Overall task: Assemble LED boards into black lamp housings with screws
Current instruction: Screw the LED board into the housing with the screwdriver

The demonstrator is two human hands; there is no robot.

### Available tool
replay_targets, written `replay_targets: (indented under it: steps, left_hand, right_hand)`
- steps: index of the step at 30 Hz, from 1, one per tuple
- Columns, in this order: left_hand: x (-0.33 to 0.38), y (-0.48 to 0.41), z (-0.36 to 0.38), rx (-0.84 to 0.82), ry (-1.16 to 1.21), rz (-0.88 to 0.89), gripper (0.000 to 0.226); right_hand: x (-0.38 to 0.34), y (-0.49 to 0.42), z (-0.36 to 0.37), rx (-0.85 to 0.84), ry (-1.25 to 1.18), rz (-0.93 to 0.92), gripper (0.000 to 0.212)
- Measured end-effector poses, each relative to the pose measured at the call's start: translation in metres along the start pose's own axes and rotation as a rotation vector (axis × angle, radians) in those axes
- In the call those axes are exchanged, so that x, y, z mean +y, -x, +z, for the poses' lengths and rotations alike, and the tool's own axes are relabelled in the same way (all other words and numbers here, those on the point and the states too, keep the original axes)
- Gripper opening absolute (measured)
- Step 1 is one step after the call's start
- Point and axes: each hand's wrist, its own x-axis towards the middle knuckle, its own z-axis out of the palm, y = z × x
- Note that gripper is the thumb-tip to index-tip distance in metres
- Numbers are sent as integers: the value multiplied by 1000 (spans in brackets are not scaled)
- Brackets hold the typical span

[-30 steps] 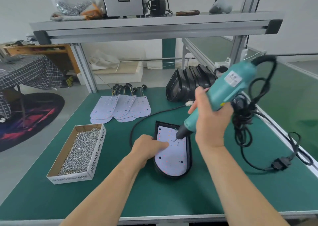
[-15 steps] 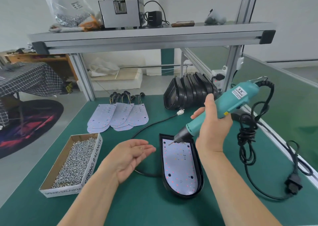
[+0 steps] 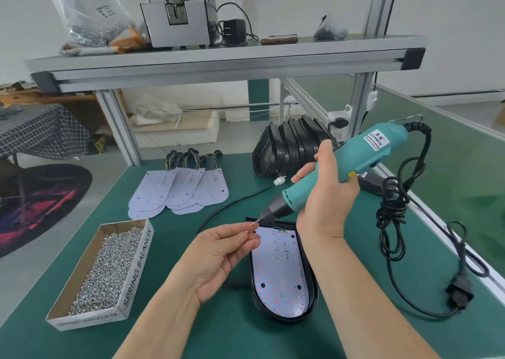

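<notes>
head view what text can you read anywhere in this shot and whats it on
"SPRING BALANCER": on the long side wall of the cardboard box holding the screws.
"KEENWISE": on the white label of the electric screwdriver; the characters above it and the line below it are too small to read.
Print on the box's short front wall: blurred, unreadable.
Label on the plastic bag on the shelf: too blurred to read.

Right hand [image 3: 325, 203] grips a tilted teal screwdriver [image 3: 355, 162], its bit over the far end of an LED board [image 3: 278, 271] seated in a black housing [image 3: 312, 295] on the green surface [image 3: 218, 336]. Left hand [image 3: 218, 257], palm up, pinches a small screw [image 3: 246, 231] at the bit tip. At left, a box of screws [image 3: 136, 265]; behind, spare boards [image 3: 175, 192] and stacked housings [image 3: 289, 145].
</notes>
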Motion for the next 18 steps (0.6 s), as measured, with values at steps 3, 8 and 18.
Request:
replay_targets:
  steps: [3, 8, 18]
  left_hand:
    - [-1, 2, 5, -9, 4, -8, 24]
    - [-1, 1, 6, 2, 22, -2, 25]
    - [-3, 0, 5, 9, -18, 29, 20]
  right_hand:
    - [2, 2, -1, -11, 12, -11, 28]
    - [4, 3, -3, -11, 29, -10, 28]
    - [5, 4, -6, 4, 31, -4, 26]
